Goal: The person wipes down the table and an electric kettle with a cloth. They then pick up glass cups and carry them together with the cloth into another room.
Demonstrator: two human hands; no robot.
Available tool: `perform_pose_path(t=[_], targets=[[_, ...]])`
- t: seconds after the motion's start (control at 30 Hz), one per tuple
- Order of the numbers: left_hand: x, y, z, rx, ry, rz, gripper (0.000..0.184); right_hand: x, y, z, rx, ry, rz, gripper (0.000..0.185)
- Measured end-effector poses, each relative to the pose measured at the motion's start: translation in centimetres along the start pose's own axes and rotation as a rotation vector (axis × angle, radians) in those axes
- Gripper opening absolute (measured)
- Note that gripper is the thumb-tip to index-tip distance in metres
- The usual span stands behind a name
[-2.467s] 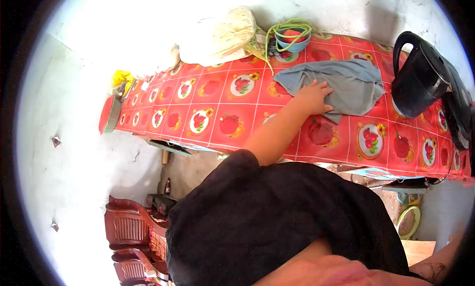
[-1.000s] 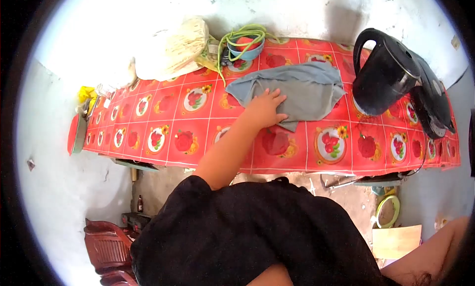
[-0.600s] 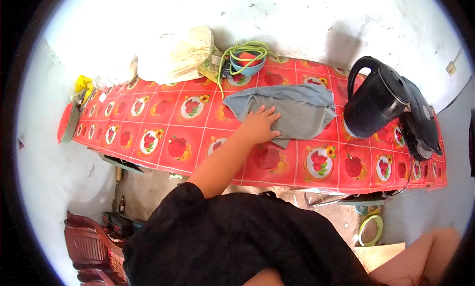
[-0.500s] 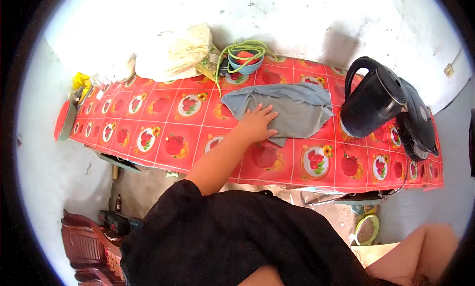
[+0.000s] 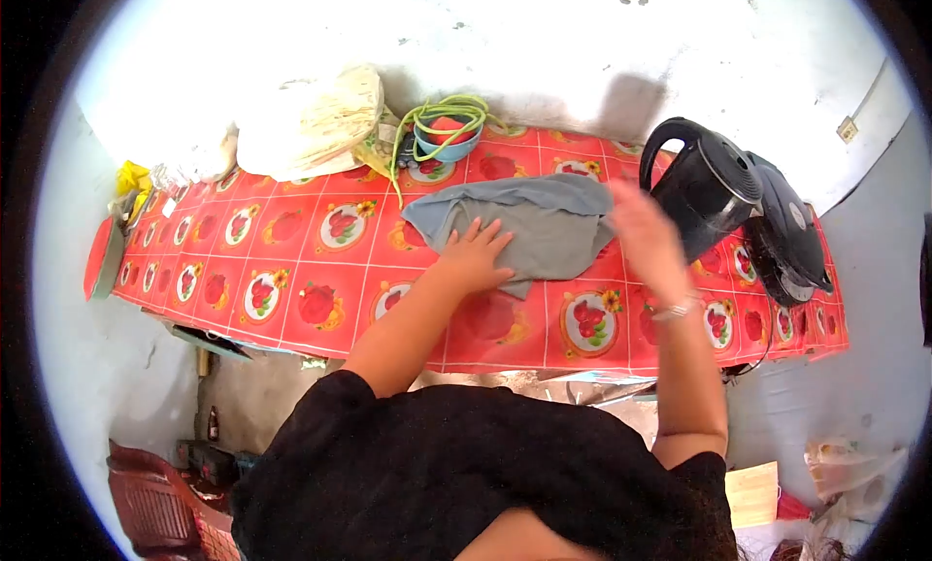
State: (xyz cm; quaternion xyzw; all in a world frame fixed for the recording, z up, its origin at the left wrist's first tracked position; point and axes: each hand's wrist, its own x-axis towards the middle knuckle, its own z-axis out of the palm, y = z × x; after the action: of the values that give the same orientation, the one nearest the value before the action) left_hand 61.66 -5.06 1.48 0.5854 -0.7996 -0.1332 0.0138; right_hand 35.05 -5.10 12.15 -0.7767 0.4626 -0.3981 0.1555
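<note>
A folded grey-blue cloth (image 5: 553, 233) lies on the red patterned tablecloth (image 5: 316, 307). My left hand (image 5: 476, 255) rests flat on the cloth's left part, fingers spread, holding nothing. My right hand (image 5: 649, 233) is at the cloth's right edge, between it and a black electric kettle (image 5: 707, 187). Motion smears its fingers, so I cannot tell whether they touch the cloth or the kettle.
Right of the kettle stands a black appliance (image 5: 791, 226). Toward the wall are a blue bowl (image 5: 449, 149) with a green cord (image 5: 456, 105) over it and a pale woven item (image 5: 335, 124). Red-brown plastic chairs (image 5: 146, 503) stand at lower left.
My right arm has come up from the lower right, bringing the hand over the table beside the cloth. My left hand stays on the cloth. The whole view has shifted slightly.
</note>
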Motion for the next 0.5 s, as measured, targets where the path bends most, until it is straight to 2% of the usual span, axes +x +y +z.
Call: perform_pose_path(t=[0.03,0.07,0.1,0.13,0.2,0.33,0.5], targets=[[0.0,0.0,0.0,0.004,-0.008,-0.01,0.077,0.2,3.7,3.2,-0.179,-0.192,-0.08,0.044],[0.1,0.0,-0.2,0.005,-0.006,-0.003,0.077,-0.9,5.3,6.0,-0.349,-0.232,-0.105,0.054],[0.0,0.0,-0.3,0.01,-0.01,-0.003,0.077,-1.0,6.6,8.1,-0.419,-0.373,0.005,0.062],[-0.1,0.0,-0.4,0.014,-0.014,-0.006,0.078,-0.9,5.8,8.9,-0.422,-0.373,0.005,0.062],[-0.2,0.2,-0.5,0.022,-0.006,-0.014,0.078,-0.6,4.4,10.2,-0.672,-0.517,0.177,0.066],[0.2,0.3,-0.1,0.042,0.04,-0.05,0.077,2.8,5.4,11.0,-0.633,-0.603,0.213,0.068],[0.7,-0.3,0.5,0.014,0.096,-0.055,0.075,6.6,8.1,13.1,-0.477,-0.475,0.148,0.063]])
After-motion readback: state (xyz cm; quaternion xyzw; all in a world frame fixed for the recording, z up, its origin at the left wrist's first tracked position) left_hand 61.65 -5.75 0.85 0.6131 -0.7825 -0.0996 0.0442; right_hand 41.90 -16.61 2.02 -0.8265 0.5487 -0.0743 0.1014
